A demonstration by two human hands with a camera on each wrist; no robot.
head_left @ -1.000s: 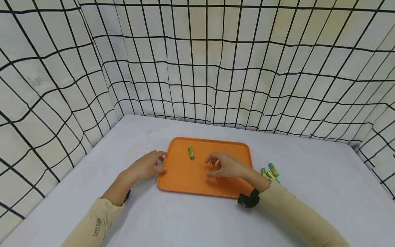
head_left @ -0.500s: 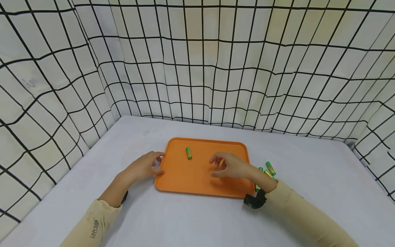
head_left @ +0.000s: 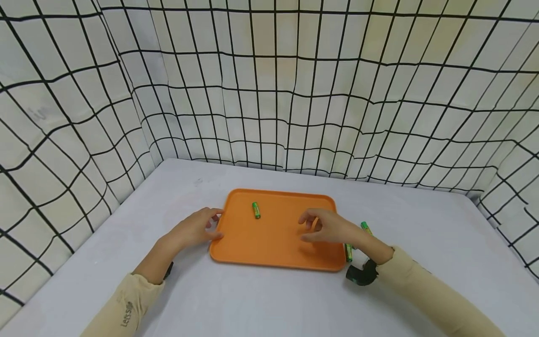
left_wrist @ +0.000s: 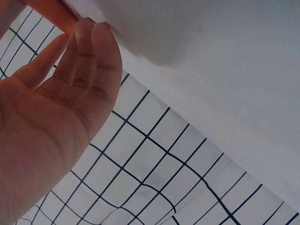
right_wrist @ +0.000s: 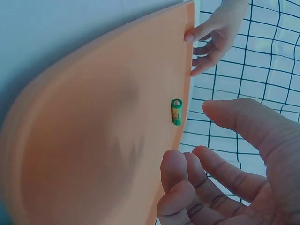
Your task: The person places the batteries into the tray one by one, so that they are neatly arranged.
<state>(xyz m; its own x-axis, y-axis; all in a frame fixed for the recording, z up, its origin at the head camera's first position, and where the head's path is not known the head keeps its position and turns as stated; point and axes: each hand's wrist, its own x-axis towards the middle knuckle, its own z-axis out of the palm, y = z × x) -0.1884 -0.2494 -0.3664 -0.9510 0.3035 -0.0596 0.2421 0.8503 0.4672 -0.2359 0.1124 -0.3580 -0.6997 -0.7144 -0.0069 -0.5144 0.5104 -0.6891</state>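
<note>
An orange tray (head_left: 269, 238) lies on the white table, with one green-and-yellow battery (head_left: 256, 210) on it, left of the middle toward the back. At the tray's left edge, my left hand (head_left: 194, 230) holds the rim, thumb on top and fingers along the outer side; the left wrist view shows its fingertips against the orange edge (left_wrist: 54, 14). My right hand (head_left: 330, 228) hovers over the right part of the tray, holding nothing. Its fingers are loosely bent and apart from the thumb in the right wrist view, where the battery (right_wrist: 176, 112) lies beyond them.
Just right of the tray lie more green batteries (head_left: 348, 252), partly hidden behind my right forearm. A black grid net (head_left: 290, 117) over white walls encloses the table at the back and sides.
My right hand has moved to the right over the tray, away from the battery. My left hand stays at the rim, and the battery on the tray lies where it was.
</note>
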